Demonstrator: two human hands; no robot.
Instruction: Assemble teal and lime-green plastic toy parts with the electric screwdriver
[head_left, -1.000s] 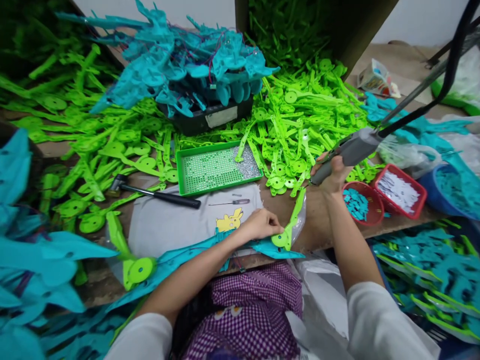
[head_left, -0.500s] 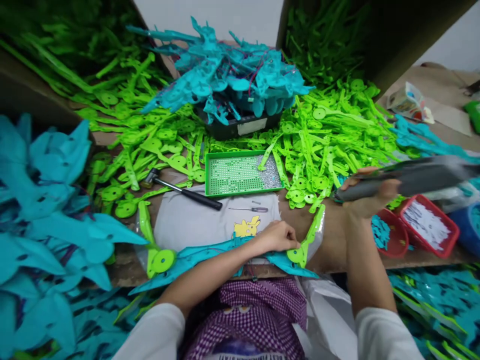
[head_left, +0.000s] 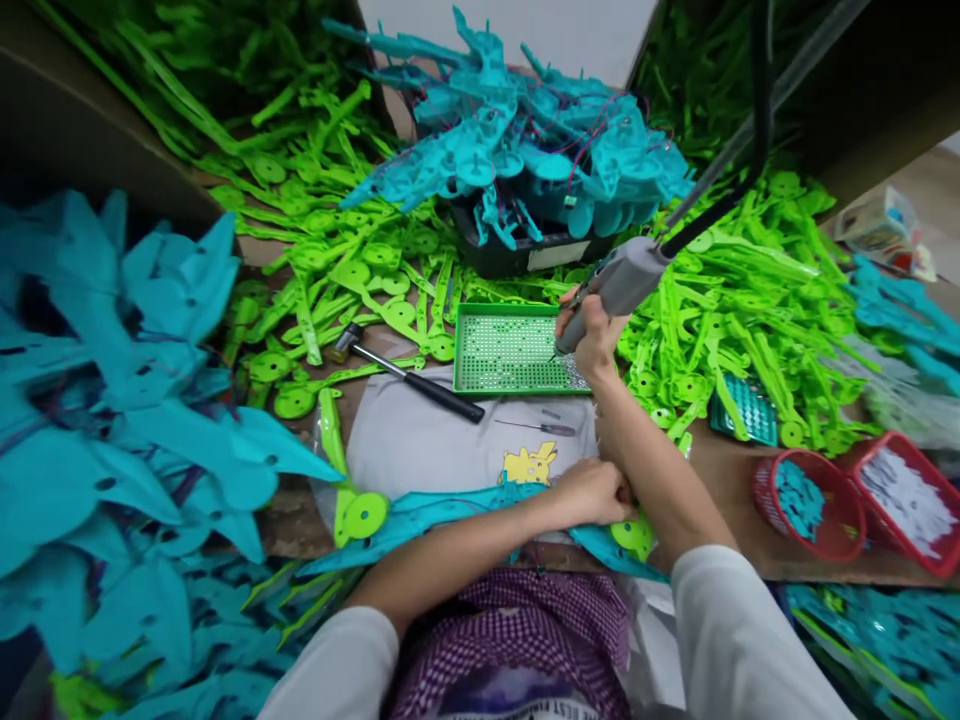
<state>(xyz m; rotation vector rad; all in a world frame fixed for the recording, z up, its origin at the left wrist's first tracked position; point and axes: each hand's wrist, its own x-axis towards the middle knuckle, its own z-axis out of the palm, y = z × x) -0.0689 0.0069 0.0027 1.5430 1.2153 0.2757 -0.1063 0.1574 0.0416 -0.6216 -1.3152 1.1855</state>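
Note:
My right hand (head_left: pixel 598 340) is wrapped around a grey electric screwdriver (head_left: pixel 621 282). The tool points down, its bit over the right part of a green perforated tray (head_left: pixel 487 391), where small metal screws (head_left: pixel 577 374) lie. My left hand (head_left: pixel 591 493) is closed, fingers curled at a lime-green plastic part (head_left: pixel 634 538) on the right end of a long turquoise plastic piece (head_left: pixel 431 508). The right forearm hides some of that part. Another lime-green part (head_left: pixel 362 516) sits on the piece's left end. Both lie along the table's front edge.
On a grey cloth (head_left: pixel 390 425) lie a hammer (head_left: pixel 442 396) and a small screwdriver (head_left: pixel 551 429). Lime-green parts are heaped behind, around a black bin (head_left: pixel 495 255) of turquoise pieces. Turquoise pieces (head_left: pixel 172 440) pile up at left. Red baskets (head_left: pixel 847 540) stand right. A cable (head_left: pixel 757 130) hangs above.
My right hand has swung the electric screwdriver from the far right to above the screws in the tray. My left hand stays at the right lime-green part. The view has shifted right.

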